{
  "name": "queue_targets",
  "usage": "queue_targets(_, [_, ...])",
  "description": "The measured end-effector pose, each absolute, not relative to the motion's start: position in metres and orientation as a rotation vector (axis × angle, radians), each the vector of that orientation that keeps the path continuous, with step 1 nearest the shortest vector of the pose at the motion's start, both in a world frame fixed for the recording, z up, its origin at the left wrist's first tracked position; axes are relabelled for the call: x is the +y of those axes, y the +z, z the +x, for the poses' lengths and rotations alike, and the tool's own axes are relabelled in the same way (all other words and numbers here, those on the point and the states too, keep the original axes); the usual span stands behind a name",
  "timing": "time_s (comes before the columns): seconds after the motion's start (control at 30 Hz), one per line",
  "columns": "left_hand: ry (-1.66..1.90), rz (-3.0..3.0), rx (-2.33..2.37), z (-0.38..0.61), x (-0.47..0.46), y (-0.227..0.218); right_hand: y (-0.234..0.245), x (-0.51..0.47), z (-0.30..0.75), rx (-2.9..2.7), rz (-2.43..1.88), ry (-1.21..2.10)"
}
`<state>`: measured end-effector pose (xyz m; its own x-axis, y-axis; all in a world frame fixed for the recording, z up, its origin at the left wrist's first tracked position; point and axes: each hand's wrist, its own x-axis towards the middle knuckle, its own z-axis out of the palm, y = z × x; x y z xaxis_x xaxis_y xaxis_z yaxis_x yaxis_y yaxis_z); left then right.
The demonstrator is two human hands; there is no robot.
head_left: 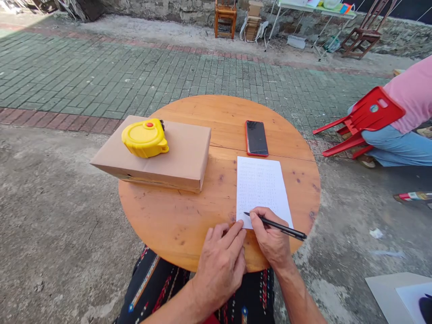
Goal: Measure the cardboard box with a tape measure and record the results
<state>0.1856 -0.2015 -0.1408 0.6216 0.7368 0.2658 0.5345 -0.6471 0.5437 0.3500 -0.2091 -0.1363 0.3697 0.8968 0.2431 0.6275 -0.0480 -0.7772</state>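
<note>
A black pen is pinched in my right hand, its tip close to the lower left part of a white sheet of paper. Rows of small handwriting cover much of the sheet. My left hand lies flat at the table's near edge, fingers stretched out, with a fingertip on the paper's lower left corner. Beyond the sheet lies a phone in a red case, its screen dark. On the left, a yellow tape measure rests on top of a closed cardboard box.
The round wooden table stands before my lap. At right, a person in a pink top sits on a red plastic chair. A wooden chair and a folding table stand by the far wall.
</note>
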Motion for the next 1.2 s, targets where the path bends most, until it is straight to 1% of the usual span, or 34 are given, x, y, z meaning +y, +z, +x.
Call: queue_targets(1.2, [0.663, 2.398, 1.004, 0.1844, -0.203, -0.1404, -0.1332, -0.2077, 0.349, -1.388, -1.777, 0.386])
